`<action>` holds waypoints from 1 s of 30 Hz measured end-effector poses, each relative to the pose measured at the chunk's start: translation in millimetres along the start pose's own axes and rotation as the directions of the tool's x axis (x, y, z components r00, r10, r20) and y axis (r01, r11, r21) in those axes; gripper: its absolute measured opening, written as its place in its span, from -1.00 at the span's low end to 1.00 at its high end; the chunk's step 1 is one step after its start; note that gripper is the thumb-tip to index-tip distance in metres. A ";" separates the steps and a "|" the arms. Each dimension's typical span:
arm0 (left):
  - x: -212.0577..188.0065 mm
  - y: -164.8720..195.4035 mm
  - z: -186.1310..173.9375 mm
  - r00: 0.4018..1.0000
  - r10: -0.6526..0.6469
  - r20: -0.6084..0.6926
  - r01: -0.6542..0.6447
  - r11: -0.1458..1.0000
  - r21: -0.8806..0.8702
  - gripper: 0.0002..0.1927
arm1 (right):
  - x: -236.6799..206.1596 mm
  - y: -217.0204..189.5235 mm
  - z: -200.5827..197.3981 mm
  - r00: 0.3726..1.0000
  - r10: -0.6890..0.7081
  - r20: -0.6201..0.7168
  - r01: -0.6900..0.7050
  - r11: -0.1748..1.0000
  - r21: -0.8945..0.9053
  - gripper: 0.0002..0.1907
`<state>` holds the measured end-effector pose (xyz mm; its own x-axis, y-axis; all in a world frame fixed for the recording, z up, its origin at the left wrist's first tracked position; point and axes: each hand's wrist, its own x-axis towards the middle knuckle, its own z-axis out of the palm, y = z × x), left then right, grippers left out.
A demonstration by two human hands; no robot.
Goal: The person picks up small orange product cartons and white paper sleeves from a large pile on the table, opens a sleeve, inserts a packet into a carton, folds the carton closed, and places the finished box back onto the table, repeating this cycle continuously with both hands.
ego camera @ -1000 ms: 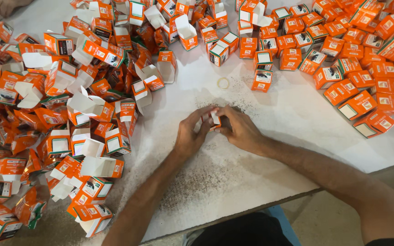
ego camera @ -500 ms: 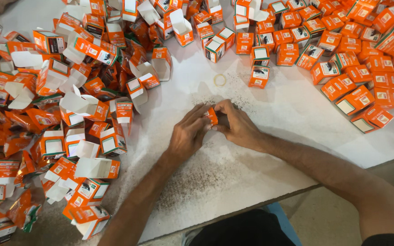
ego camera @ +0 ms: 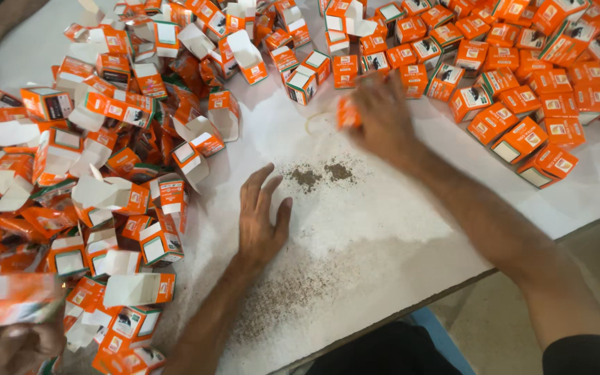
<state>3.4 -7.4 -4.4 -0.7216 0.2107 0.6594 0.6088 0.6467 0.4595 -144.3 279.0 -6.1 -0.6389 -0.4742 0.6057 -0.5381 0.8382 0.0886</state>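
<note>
On a white table [ego camera: 383, 229] seen from the head camera, the right hand [ego camera: 382, 114], blurred, grips a small orange carton [ego camera: 346, 111] in closed fingers beside rows of closed orange cartons [ego camera: 522, 97]. Nearby, the left hand [ego camera: 262, 219] lies flat, fingers spread and holding nothing, just beside a heap of open cartons [ego camera: 105, 160]. Dark powder [ego camera: 324, 173] dots the table between the hands.

Bright, even overhead light with soft shadows; the right hand [ego camera: 382, 114] and bottom-left corner are motion-blurred.
</note>
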 end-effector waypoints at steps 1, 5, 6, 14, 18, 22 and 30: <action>6.6 -9.0 7.1 1.000 0.009 0.000 -0.009 1.000 0.019 -0.54 | -3.6 17.4 -1.0 0.999 0.049 -0.006 -0.049 0.998 0.038 -0.29; 60.4 -53.5 58.9 0.999 -0.028 -0.045 0.030 0.998 0.049 -0.44 | -11.0 37.1 -2.1 0.989 0.134 -0.069 -0.143 0.979 -0.142 -0.27; 80.3 -65.3 73.6 0.997 -0.049 -0.061 0.052 0.997 0.050 -0.42 | -12.2 31.8 -3.1 0.990 0.110 -0.088 -0.126 0.969 -0.213 -0.25; 175.8 -73.9 131.9 0.878 -0.478 0.014 0.476 0.877 0.073 -0.46 | -17.8 -23.6 -6.6 0.882 0.307 0.359 -0.472 0.591 0.654 -0.30; 135.3 -37.5 130.5 0.889 -0.417 0.187 0.421 0.907 0.024 -0.36 | -18.2 -29.2 -10.2 0.993 0.084 -0.077 -0.022 0.803 0.596 0.02; 125.8 -38.7 120.0 0.922 -0.221 0.319 0.281 0.947 -0.157 -0.51 | -9.2 -20.3 -14.8 1.000 0.011 -0.003 -0.009 0.908 0.420 -0.13; 185.1 -74.3 124.3 0.927 0.328 0.183 -0.355 0.925 0.139 -0.06 | -3.5 16.4 -24.6 0.996 -0.072 0.043 0.056 0.954 0.295 -0.44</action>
<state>-216.4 74.6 9.6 -0.5296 0.5415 0.6529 0.7728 0.6254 0.1081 -137.4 301.0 12.7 -0.6221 -0.5442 0.5629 -0.7109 0.6938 -0.1149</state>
